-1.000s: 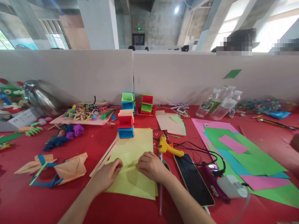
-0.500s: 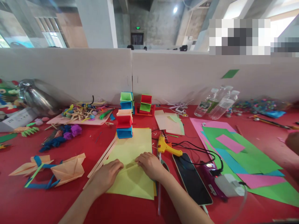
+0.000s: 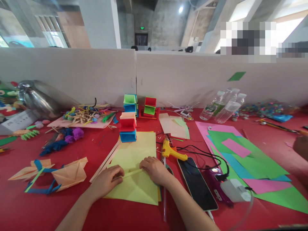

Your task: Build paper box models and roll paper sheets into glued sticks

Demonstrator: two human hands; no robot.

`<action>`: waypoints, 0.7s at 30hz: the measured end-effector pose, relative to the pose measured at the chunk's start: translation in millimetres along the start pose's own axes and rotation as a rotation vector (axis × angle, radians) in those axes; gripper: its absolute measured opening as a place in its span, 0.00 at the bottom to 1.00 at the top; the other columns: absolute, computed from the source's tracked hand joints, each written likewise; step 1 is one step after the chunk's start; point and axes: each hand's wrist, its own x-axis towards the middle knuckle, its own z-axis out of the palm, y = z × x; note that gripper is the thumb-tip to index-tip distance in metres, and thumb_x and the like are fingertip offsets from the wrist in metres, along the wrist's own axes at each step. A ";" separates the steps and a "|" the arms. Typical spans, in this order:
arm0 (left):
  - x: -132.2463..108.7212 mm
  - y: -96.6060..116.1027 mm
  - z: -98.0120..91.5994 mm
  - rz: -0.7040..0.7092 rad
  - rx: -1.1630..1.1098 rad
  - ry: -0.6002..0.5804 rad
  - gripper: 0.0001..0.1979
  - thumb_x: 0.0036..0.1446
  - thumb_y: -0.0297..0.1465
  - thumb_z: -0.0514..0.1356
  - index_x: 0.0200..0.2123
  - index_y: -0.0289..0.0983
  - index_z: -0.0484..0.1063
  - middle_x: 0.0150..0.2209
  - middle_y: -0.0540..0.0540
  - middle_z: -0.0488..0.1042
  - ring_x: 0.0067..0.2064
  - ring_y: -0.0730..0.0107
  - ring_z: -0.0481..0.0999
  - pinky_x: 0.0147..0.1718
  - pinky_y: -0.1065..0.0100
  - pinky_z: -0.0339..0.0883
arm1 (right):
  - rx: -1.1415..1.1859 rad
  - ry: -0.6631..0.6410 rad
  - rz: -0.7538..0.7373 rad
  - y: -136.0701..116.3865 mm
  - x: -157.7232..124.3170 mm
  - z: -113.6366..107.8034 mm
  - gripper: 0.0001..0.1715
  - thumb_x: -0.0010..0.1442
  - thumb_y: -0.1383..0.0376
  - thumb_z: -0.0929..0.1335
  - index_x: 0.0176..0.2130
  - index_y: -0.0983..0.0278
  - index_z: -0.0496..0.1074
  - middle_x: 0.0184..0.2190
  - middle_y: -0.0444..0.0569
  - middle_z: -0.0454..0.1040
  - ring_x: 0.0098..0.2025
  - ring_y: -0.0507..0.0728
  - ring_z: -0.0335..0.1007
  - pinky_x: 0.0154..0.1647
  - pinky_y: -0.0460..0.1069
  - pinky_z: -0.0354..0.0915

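Observation:
Between my two hands lies a narrow folded strip of yellow paper (image 3: 133, 173), just over a stack of yellow paper sheets (image 3: 134, 192). My left hand (image 3: 107, 182) has its fingers curled in, pinching the strip's left end. At the other end, my right hand (image 3: 154, 169) is closed on the strip, its fingertips bent over it. Beyond the hands, a stack of folded paper boxes in red, blue and peach (image 3: 128, 126) stands on the far edge of the sheets. A yellow glue gun (image 3: 172, 150) rests beside my right hand.
A phone (image 3: 197, 184), a purple power strip (image 3: 218, 186) and black cables lie right. Coloured paper sheets (image 3: 250, 160) and plastic bottles (image 3: 228, 107) are farther right. Left are a peach-and-blue paper construction (image 3: 68, 173) and a metal jug (image 3: 39, 99). Another person's hand (image 3: 300, 146) shows at the right edge.
My left hand has shifted slightly left and down, its fingers opening a little around the strip's end. The yellow paper between my hands now shows as a narrow strip. My right hand barely moved.

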 end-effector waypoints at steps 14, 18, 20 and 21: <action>-1.0 -0.4 0.1 0.073 0.032 0.015 0.09 0.58 0.34 0.51 0.27 0.39 0.65 0.28 0.50 0.68 0.33 0.69 0.68 0.32 0.70 0.59 | 0.056 -0.027 -0.047 7.1 -5.6 -9.5 0.08 0.59 0.69 0.63 0.33 0.63 0.72 0.32 0.45 0.74 0.37 0.52 0.66 0.41 0.45 0.58; -1.4 0.7 4.0 -0.012 0.021 0.080 0.06 0.58 0.32 0.49 0.30 0.40 0.63 0.29 0.50 0.70 0.33 0.68 0.69 0.32 0.69 0.59 | 0.017 0.002 0.028 3.7 -2.5 -5.6 0.09 0.61 0.69 0.61 0.35 0.65 0.71 0.33 0.49 0.73 0.36 0.54 0.65 0.39 0.47 0.58; -2.5 0.6 4.7 -0.029 -0.007 0.095 0.05 0.59 0.31 0.48 0.34 0.40 0.62 0.31 0.50 0.70 0.34 0.67 0.70 0.33 0.68 0.60 | 0.010 0.010 0.054 3.0 -1.3 -4.4 0.09 0.60 0.70 0.61 0.37 0.65 0.70 0.34 0.49 0.74 0.36 0.54 0.66 0.39 0.48 0.58; -3.2 0.4 4.3 -0.027 -0.018 0.092 0.05 0.59 0.30 0.47 0.36 0.41 0.61 0.31 0.50 0.70 0.34 0.67 0.69 0.33 0.67 0.60 | 0.011 0.009 0.059 3.3 -1.1 -4.3 0.09 0.60 0.71 0.61 0.37 0.65 0.70 0.34 0.49 0.74 0.36 0.54 0.66 0.39 0.48 0.58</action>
